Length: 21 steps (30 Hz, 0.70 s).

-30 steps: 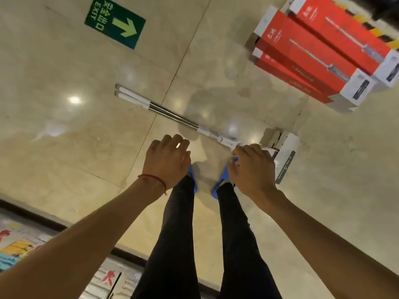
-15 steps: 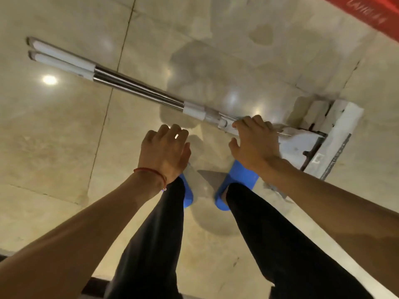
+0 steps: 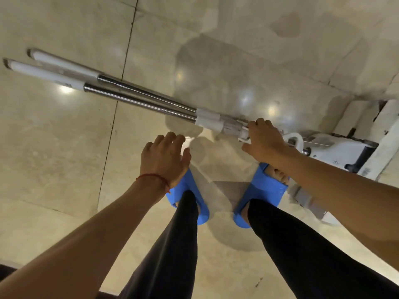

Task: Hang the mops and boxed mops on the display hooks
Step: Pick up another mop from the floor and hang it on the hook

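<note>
You have bent lower over the floor since a second ago: the red boxed mops and the green exit sign have dropped out of view, and the two loose mops now fill the upper half of the picture. Your hands have closed in on them, which suggests the pick-up is starting and no hanging is done yet.

At 10 o'clock lie the white plastic grip ends of the two long mops (image 3: 138, 94), side by side on the glossy beige marble floor (image 3: 54, 158). Their polished steel poles run down toward 3 o'clock, into white plastic collars near the middle.

Your left hand (image 3: 165, 157), with a thin red string bracelet (image 3: 154, 179) at the wrist, hovers just short of the collars, fingers loosely spread and holding nothing. Below it stand your blue rubber slide sandals (image 3: 262, 190).

Your right hand (image 3: 264, 141) has come down on the poles just past the collars, fingers curled over them; whether it truly grips or only rests there, you cannot tell from this angle. At 3 o'clock sit the flat white mop heads (image 3: 336, 149), partly blurred at the frame edge.
</note>
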Motion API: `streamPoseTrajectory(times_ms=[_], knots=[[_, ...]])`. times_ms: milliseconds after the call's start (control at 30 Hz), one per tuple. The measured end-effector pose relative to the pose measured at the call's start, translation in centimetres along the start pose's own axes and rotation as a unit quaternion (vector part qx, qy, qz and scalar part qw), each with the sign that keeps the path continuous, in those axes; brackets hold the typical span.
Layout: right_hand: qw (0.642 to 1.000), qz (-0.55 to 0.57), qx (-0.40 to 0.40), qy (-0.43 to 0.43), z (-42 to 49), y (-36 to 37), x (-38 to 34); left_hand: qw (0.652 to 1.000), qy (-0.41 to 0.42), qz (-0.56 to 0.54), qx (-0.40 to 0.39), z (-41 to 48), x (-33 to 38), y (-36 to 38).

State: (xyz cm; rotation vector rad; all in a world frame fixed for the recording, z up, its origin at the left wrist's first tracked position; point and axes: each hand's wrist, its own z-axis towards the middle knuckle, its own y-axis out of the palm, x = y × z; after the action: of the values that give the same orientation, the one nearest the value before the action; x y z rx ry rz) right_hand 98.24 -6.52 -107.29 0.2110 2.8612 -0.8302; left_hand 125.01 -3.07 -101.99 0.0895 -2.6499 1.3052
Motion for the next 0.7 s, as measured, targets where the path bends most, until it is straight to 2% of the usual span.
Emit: streamPoseTrajectory(times_ms=[67, 100, 167, 233, 367, 400, 433, 500, 700], knots=[[0.999, 0.023, -0.023, -0.007, -1.3, -1.1, 0.4, 0.985, -0.101, -0.132, -0.052, -0.7, 0.8, -1.5], [0.999, 0.035, -0.03, -0.009, -2.0, -1.7, 0.7, 0.961, -0.156, -0.219, -0.068, -1.0, 1.3, -2.3], [0.997, 0.057, -0.04, -0.019, -3.9, -2.9, 1.2, 0.876, -0.247, -0.407, -0.071, -1.2, 2.4, -4.0], [0.995, 0.075, -0.051, -0.031, -6.0, -4.2, 1.8, 0.785, -0.294, -0.543, -0.058, -1.3, 3.8, -6.1], [0.99, 0.094, -0.1, -0.035, -8.9, -6.4, 2.6, 0.646, -0.322, -0.692, -0.014, -1.7, 6.5, -10.4], [0.988, 0.103, -0.108, -0.032, -9.4, -7.1, 2.7, 0.62, -0.324, -0.714, -0.002, -2.0, 7.3, -11.3], [0.987, 0.111, -0.113, -0.031, -9.7, -7.8, 3.0, 0.609, -0.322, -0.725, 0.01, -2.3, 8.2, -12.1], [0.985, 0.122, -0.118, -0.037, -10.8, -9.0, 3.5, 0.616, -0.31, -0.724, 0.029, -3.2, 9.9, -13.7], [0.972, 0.213, -0.091, -0.037, -16.3, -11.8, 5.5, 0.661, -0.252, -0.707, 0.025, -6.0, 14.3, -19.3]])
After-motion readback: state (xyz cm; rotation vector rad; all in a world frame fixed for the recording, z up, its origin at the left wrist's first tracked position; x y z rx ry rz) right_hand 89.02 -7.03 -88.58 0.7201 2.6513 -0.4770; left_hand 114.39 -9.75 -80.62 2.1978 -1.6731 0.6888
